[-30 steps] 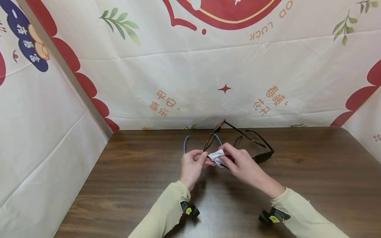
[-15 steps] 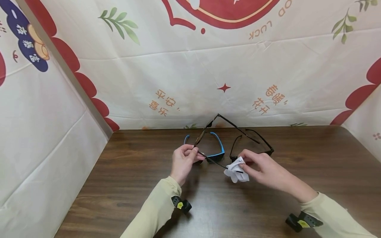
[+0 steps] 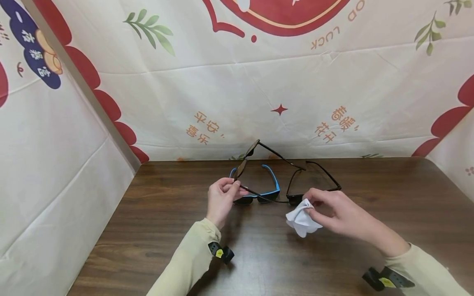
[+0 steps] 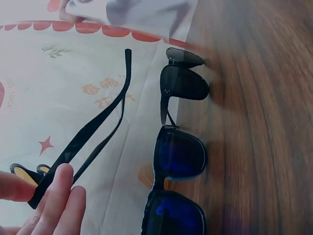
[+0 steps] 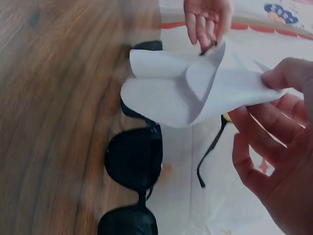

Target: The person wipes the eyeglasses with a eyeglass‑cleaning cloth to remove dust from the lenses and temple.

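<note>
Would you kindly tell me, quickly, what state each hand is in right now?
Left hand: holding the amber-lensed glasses, pinched by the frame.
Right hand: holding the white cloth between thumb and fingers.

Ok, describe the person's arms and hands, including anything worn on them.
Long, plain, pale yellow-green sleeves, creased near the cuffs. Over each sits a dark strap with a small black block and a yellow patch. The hands are ungloved.

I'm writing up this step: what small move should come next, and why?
Probably bring the white cloth to the raised glasses: the right grip pinches it clear of them, while the left grip holds them unfolded.
</note>
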`<state>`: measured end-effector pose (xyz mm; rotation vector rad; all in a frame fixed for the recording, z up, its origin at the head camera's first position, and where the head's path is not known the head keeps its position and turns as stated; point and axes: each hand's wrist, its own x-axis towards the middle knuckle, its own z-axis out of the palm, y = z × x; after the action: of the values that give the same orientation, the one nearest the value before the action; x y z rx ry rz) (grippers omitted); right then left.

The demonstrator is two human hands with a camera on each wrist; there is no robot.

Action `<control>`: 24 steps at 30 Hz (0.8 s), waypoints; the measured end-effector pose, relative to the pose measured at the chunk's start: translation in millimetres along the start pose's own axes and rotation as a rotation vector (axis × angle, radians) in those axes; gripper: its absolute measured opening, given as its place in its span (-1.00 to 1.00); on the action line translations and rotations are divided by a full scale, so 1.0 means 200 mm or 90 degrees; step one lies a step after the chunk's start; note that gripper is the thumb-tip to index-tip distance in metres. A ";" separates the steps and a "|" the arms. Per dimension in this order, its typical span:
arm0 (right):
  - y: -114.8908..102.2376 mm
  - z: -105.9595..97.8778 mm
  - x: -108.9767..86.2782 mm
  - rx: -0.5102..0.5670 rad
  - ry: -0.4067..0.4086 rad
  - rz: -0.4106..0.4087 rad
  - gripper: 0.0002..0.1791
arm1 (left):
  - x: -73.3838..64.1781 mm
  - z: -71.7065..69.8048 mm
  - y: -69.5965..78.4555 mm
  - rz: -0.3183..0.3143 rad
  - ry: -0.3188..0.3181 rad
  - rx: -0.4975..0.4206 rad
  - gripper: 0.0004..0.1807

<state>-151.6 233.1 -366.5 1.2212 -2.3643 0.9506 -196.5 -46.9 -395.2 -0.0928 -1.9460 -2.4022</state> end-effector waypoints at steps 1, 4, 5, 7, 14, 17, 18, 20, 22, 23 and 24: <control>0.00 0.01 0.01 -0.020 0.006 -0.013 -0.68 | 0.00 0.00 0.00 0.000 -0.001 -0.002 -0.96; 0.01 0.06 0.04 -0.114 0.032 -0.031 -0.94 | -0.01 0.01 0.00 -0.001 -0.009 -0.013 -0.97; 0.01 0.07 0.05 -0.150 0.042 -0.037 -0.84 | -0.01 0.01 0.01 -0.003 -0.011 -0.015 -0.97; 0.02 0.09 0.06 -0.208 0.062 -0.049 -0.63 | -0.02 0.01 0.01 -0.010 -0.015 -0.024 -0.97; 0.03 0.17 0.11 -0.297 0.105 -0.076 -0.53 | -0.03 0.03 0.00 -0.039 -0.030 -0.019 -0.96; 0.03 0.20 0.13 -0.324 0.123 -0.078 -0.56 | -0.04 0.04 0.00 -0.044 -0.045 -0.017 -0.95; 0.03 0.21 0.14 -0.333 0.129 -0.081 -0.58 | -0.04 0.04 0.00 -0.046 -0.053 -0.017 -0.94; 0.03 0.23 0.15 -0.347 0.138 -0.084 -0.62 | -0.04 0.05 0.00 -0.055 -0.072 -0.021 -0.92; 0.02 0.24 0.17 -0.359 0.142 -0.091 -0.66 | -0.05 0.07 -0.01 -0.059 -0.095 -0.020 -0.89; 0.02 0.25 0.17 -0.361 0.144 -0.095 -0.69 | -0.06 0.07 -0.01 -0.061 -0.103 -0.012 -0.88; 0.02 0.26 0.18 -0.365 0.150 -0.103 -0.71 | -0.06 0.08 -0.01 -0.062 -0.106 0.002 -0.87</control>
<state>-174.5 176.4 -386.7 0.9864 -2.0971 0.3035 -184.4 -30.5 -395.3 -0.2092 -2.0703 -2.5278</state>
